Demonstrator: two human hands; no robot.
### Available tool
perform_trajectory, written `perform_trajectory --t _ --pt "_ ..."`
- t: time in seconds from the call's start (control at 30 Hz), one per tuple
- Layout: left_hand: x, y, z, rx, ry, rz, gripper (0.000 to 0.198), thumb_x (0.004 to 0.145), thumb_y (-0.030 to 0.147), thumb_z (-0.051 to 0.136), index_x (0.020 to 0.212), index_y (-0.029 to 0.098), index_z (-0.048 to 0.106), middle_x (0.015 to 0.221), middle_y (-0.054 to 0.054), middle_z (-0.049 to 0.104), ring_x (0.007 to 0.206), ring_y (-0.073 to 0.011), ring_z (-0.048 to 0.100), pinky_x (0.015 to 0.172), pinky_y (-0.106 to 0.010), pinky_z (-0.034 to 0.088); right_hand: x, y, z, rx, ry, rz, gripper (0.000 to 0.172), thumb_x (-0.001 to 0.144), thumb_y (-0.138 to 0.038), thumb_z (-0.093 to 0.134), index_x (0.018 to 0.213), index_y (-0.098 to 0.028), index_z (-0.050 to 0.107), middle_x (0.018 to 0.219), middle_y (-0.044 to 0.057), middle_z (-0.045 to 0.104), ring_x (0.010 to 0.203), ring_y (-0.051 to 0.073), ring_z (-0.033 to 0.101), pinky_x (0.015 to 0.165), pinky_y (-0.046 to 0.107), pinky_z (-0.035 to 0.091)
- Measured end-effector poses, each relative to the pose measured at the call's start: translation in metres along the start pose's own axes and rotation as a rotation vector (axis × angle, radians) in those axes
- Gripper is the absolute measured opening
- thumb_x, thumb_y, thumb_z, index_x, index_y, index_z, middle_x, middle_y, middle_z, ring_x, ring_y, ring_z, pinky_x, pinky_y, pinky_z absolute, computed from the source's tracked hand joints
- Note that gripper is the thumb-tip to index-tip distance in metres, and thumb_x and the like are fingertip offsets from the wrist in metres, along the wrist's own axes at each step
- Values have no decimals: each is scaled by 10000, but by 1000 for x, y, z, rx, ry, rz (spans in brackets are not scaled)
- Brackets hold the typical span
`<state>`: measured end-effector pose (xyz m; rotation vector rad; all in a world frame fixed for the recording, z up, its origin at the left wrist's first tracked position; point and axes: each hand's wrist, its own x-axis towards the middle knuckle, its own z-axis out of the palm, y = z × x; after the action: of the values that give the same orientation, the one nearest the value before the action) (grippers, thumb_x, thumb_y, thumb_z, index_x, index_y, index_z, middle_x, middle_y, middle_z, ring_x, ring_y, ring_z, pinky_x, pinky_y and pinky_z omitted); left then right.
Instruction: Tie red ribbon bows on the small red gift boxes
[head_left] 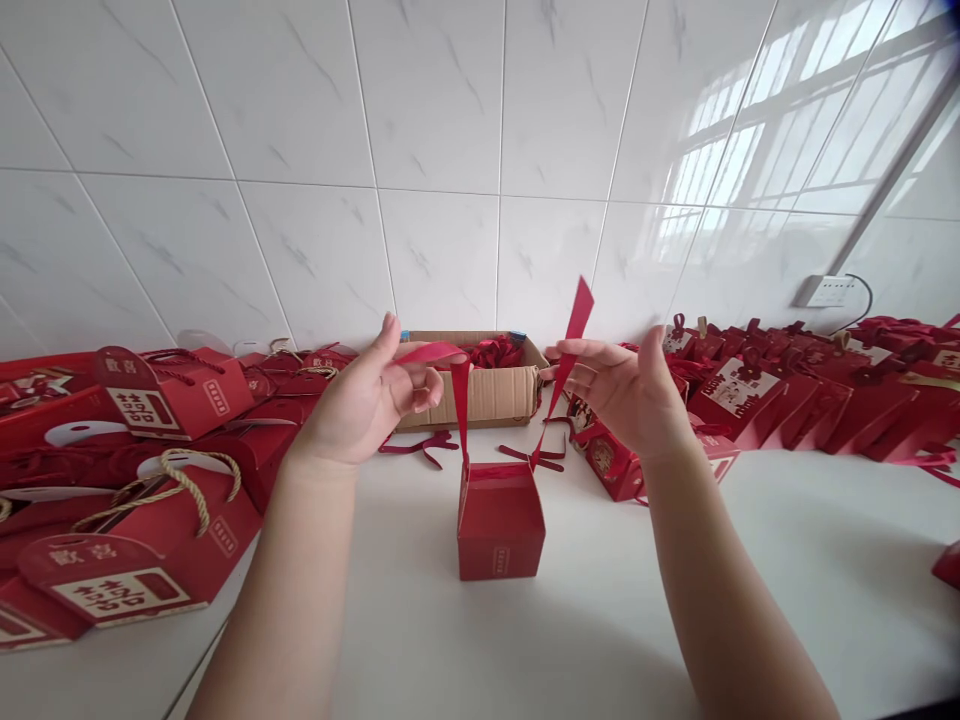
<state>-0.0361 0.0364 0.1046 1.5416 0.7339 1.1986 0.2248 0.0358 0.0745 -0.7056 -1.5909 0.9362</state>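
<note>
A small red gift box stands on the white table between my arms. A red ribbon rises from its top in two ends. My left hand pinches the left end, which loops over my fingers. The right end is pinched by my right hand, and its tip sticks up above the fingers. Both hands hover above and just behind the box, pulling the ends apart.
An open cardboard box with red ribbons stands at the wall behind. Larger red gift bags with rope handles pile up at the left. Several finished red boxes crowd the right. Loose ribbon pieces lie nearby. A wall socket sits at right.
</note>
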Motion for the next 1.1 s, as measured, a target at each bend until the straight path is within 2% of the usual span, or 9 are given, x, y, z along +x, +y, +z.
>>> perform_trajectory --t 0.07,0.17,0.23,0.33,0.47,0.57,0.7,0.87,1.1 --pt "2 0 5 -40 -12 49 610 877 598 310 891 143 715 802 -93 665 584 -120 493 537 -261 388 0 0 3 56 -2 -66 584 874 -634 283 1072 -236 662 1162 71 639 1071 240 599 892 378 479" --pt "3 -4 13 -53 44 162 598 866 597 336 871 146 728 887 -118 685 657 -148 551 534 -262 408 -1 3 8 30 67 -159 281 831 -419 579 1051 -273 676 1129 31 667 1022 212 625 882 371 499" --pt "4 -7 20 6 149 252 436 821 533 504 844 161 731 897 -104 698 729 -167 594 568 -260 441 -1 6 11 3 102 -201 226 806 -301 638 1025 -280 688 1097 15 684 991 196 641 874 369 513" --pt "2 -11 31 146 319 387 185 692 321 727 823 190 732 867 -51 718 816 -169 632 715 -267 498 -1 6 15 -8 123 -241 197 816 -232 625 992 -279 702 1040 3 706 926 178 669 846 359 538" --pt "0 -12 37 204 408 450 156 664 237 749 811 188 731 828 -32 724 802 -162 655 790 -290 524 -3 3 17 -30 147 -257 194 818 -201 620 969 -280 713 1000 -2 720 905 164 677 843 340 549" --pt "-1 -11 36 140 380 439 159 660 214 753 814 186 728 829 -26 719 782 -138 646 775 -259 519 -4 -1 17 -69 180 -247 179 811 -196 628 944 -270 722 977 1 726 932 166 669 840 330 551" --pt "-4 -7 33 38 278 364 204 624 178 779 814 182 707 822 -11 696 732 -99 616 704 -204 500 -6 -2 16 -93 215 -245 164 806 -205 636 927 -268 726 972 3 727 937 170 666 810 323 559" --pt "-9 -4 37 62 216 286 248 605 142 786 812 176 655 744 13 649 685 -92 597 604 -180 482 -6 -3 17 -91 199 -238 161 808 -212 634 926 -270 727 966 4 729 934 173 667 816 332 555" --pt "-9 -4 39 48 184 343 109 751 156 670 860 159 682 873 -39 699 843 -146 654 777 -246 523 -7 -4 16 -86 198 -247 162 813 -207 627 933 -261 721 971 6 727 964 175 661 866 347 545"
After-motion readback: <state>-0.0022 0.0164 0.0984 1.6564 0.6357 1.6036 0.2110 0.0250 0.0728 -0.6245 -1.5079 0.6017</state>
